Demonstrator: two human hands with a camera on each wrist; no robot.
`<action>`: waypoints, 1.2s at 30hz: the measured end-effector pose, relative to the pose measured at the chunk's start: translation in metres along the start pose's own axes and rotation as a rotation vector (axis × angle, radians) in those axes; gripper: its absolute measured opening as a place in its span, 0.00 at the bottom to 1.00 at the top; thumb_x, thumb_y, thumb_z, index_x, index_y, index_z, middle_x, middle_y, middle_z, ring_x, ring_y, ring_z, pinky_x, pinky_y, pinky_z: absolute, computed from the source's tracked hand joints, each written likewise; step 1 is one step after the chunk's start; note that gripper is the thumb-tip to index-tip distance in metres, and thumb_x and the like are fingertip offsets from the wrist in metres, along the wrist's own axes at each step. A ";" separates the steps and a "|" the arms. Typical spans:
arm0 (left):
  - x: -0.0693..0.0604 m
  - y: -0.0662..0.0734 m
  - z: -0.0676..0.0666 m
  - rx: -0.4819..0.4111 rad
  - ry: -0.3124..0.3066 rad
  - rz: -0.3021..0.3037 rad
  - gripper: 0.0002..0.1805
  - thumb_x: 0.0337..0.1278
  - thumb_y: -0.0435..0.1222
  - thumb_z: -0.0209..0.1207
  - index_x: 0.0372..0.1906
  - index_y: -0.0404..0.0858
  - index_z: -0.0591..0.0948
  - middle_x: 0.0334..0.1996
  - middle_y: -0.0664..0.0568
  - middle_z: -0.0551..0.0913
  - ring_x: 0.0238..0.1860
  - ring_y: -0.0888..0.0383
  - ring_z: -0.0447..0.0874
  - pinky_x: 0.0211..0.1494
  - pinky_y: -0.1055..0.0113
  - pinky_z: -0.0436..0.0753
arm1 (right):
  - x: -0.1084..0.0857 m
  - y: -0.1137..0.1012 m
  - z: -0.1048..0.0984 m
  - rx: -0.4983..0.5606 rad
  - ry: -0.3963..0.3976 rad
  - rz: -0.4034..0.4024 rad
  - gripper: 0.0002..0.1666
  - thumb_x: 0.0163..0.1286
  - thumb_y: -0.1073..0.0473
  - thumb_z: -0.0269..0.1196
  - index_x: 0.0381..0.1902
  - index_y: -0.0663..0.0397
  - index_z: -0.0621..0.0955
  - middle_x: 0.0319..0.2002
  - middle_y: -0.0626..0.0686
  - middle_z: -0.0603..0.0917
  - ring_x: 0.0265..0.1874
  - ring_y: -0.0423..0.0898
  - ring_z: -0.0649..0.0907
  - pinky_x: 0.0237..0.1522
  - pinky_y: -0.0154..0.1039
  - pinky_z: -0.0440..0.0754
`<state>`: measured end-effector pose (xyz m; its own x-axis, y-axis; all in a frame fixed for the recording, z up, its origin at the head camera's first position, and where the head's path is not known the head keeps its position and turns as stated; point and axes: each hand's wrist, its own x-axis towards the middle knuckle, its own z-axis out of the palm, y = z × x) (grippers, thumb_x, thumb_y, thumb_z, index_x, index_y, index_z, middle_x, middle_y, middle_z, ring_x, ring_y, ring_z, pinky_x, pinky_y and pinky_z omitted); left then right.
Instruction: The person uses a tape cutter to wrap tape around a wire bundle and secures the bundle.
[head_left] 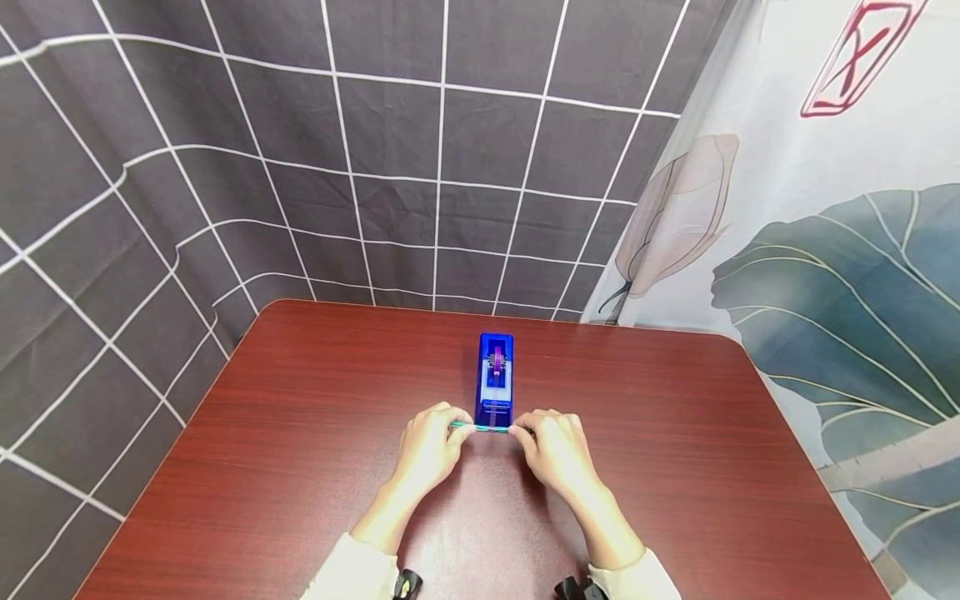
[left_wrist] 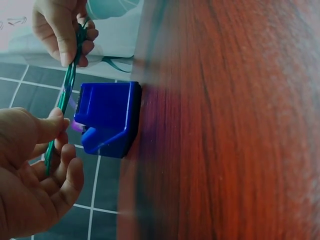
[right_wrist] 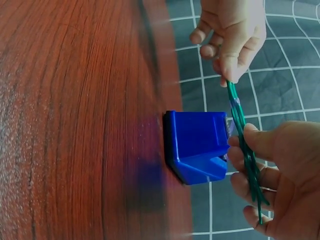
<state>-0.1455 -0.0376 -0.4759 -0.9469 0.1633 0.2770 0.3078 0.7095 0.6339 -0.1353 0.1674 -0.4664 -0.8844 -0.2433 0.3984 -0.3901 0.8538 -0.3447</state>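
Between both hands stretches a thin bundle of green strands (right_wrist: 241,122), possibly cord or wire, close in front of a blue tape dispenser (head_left: 495,415). My left hand (head_left: 427,446) pinches one end between thumb and fingers. The other end is gripped by my right hand (head_left: 557,450), with loose tips running across its fingers in the right wrist view. A purple tape roll (head_left: 497,360) sits in the dispenser. In both wrist views a purple patch, apparently tape, shows on the bundle's middle, near the dispenser's cutting edge. Whether that tape is still joined to the roll I cannot tell.
The dispenser stands on a reddish-brown wooden table (head_left: 337,383), toward its far edge. A dark grey curtain with white grid lines (head_left: 390,133) hangs behind and to the left. On the right is a white leaf-patterned curtain (head_left: 780,167).
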 end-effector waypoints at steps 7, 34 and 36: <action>0.000 -0.001 0.001 0.000 0.002 -0.004 0.03 0.58 0.39 0.69 0.32 0.48 0.86 0.27 0.65 0.80 0.28 0.64 0.80 0.32 0.63 0.76 | 0.001 0.000 0.000 0.023 0.015 0.009 0.03 0.61 0.60 0.73 0.28 0.50 0.88 0.27 0.46 0.86 0.29 0.46 0.86 0.41 0.52 0.78; 0.000 -0.001 0.000 -0.011 0.013 -0.020 0.04 0.57 0.43 0.71 0.34 0.50 0.86 0.25 0.62 0.79 0.24 0.67 0.74 0.28 0.66 0.73 | 0.000 0.003 0.003 0.011 0.004 -0.062 0.03 0.63 0.62 0.71 0.32 0.49 0.89 0.25 0.46 0.83 0.29 0.46 0.84 0.35 0.51 0.77; 0.000 -0.001 0.001 -0.010 0.002 -0.023 0.05 0.58 0.44 0.70 0.36 0.49 0.87 0.25 0.60 0.80 0.23 0.67 0.73 0.28 0.66 0.73 | 0.000 0.003 0.003 0.019 0.004 -0.059 0.03 0.64 0.63 0.71 0.32 0.48 0.89 0.26 0.46 0.82 0.29 0.46 0.84 0.35 0.52 0.76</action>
<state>-0.1458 -0.0377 -0.4768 -0.9535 0.1453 0.2640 0.2869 0.7059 0.6476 -0.1370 0.1683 -0.4704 -0.8586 -0.2915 0.4218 -0.4468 0.8289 -0.3365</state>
